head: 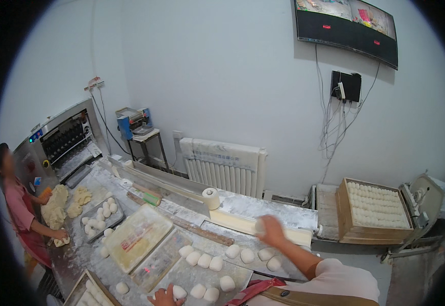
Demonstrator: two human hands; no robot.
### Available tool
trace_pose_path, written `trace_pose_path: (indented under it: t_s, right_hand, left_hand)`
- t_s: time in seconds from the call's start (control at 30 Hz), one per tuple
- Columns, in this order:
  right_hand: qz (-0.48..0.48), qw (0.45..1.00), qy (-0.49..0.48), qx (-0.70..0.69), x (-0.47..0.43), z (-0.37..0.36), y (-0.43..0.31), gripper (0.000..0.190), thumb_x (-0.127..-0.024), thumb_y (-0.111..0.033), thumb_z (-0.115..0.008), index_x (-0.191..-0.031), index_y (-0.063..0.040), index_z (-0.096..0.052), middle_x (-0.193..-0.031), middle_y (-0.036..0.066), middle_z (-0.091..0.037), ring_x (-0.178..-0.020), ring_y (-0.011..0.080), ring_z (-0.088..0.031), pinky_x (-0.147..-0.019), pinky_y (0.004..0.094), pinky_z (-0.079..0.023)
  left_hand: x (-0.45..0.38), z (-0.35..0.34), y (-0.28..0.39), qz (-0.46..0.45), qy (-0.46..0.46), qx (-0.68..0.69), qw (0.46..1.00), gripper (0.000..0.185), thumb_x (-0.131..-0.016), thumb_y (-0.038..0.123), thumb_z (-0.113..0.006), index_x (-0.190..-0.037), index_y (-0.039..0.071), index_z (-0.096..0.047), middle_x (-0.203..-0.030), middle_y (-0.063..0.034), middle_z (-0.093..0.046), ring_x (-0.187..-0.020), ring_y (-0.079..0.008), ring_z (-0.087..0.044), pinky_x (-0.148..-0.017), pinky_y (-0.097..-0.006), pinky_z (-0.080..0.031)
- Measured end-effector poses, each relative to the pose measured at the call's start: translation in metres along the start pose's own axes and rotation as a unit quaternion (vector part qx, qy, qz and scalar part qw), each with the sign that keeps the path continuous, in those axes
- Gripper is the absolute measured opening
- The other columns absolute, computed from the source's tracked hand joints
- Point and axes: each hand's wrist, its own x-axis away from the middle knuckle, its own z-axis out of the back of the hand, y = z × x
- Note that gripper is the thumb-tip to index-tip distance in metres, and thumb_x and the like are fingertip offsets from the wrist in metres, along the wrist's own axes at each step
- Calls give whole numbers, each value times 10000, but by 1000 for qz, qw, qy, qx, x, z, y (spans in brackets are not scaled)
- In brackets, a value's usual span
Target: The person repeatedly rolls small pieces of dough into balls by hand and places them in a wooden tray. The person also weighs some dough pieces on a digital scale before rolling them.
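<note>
My left hand (pixel 164 297), partly cut off by the bottom edge, curls around a white dough ball (pixel 179 292) on the floured worktable. More dough balls (pixel 204 293) sit just to its right. Blurred by motion, my right hand (pixel 273 232) is over the pale dough strip (pixel 241 223) on the machine's conveyor. A whitish dough piece (pixel 260 226) shows at its fingertips. Between my hands, several rounded dough balls (pixel 204 261) lie in loose rows. A long wooden rolling pin (pixel 203 230) rests behind them.
A dough roll (pixel 210 199) stands on the conveyor. A lidded plastic box (pixel 138 237) and a metal tray (pixel 102 220) of dough balls are left. There a co-worker (pixel 23 214) handles a dough mass (pixel 55 206). Wooden trays (pixel 377 210) filled with dough balls are stacked at right.
</note>
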Motion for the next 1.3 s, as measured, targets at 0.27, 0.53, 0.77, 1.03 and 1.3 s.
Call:
trace_pose_path:
  t_s: [0.27,0.53,0.77,1.03,1.3]
  right_hand:
    - [-207,971,-117,39,37,19,134,986,-709,-689,-774,-1429,-74,-499,-1225,239,-652,-1144,376,-639,-962,449,-523]
    - [-81,974,-156,142,-9,-14,110,539,-820,-575,-694,-1014,-74,-739,-1020,155,-731,-962,354,-690,-827,469,-549]
    - [-30,976,-182,115,-29,-41,84,541,-843,-454,-681,-1252,-101,-649,-1057,162,-718,-952,357,-689,-812,476,-554]
    - [24,965,-238,113,-69,-50,20,950,-812,-400,-685,-1610,-218,-202,-1135,206,-666,-951,374,-687,-791,484,-560]
    - [-6,956,-249,155,-102,-82,20,765,-846,-408,-662,-1535,-229,-382,-1061,170,-714,-941,353,-706,-818,481,-555]
  left_hand:
    - [-28,4,0,-77,-101,4,992,722,-759,351,-797,-1417,195,-546,-1183,-175,-643,-1135,-385,-591,-1031,-579,-411]
    - [-132,148,-50,-66,274,192,940,553,-696,169,-843,-1187,30,-630,-1116,-212,-648,-1065,-395,-618,-950,-458,-489]
    - [-90,100,-67,12,72,183,980,551,-802,209,-766,-1295,31,-598,-1313,-263,-580,-1213,-458,-542,-1035,-526,-433]
    - [7,4,-47,-10,-34,57,998,603,-880,321,-701,-1413,104,-521,-1270,-253,-589,-1153,-497,-554,-988,-565,-451]
    - [-29,-32,20,-121,-4,276,953,382,-925,193,-643,-1275,41,-625,-1168,-242,-620,-1116,-416,-562,-969,-457,-468]
